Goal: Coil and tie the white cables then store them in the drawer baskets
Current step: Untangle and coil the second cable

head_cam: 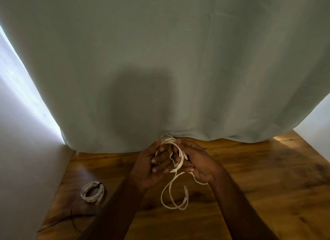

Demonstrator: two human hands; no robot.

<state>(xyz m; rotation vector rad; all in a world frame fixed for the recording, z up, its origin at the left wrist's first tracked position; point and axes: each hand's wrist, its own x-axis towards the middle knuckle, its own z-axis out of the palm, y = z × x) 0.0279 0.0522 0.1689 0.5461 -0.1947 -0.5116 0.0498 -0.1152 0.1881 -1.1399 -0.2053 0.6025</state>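
I see a wooden table (250, 186) with a glossy, dark-grained top. On it at my left lies a coiled white cable (92, 192) bound by a dark tie, with thin dark ties (71, 220) near the front-left edge.

A: Where does the camera sit?
B: Up on the person's head. It looks forward and down.
A: What is closest?
B: The left hand (151, 165) and right hand (194, 161), low in the middle.
A: And farther off?
B: The wooden table (250, 195), then the curtain (160, 61) behind it.
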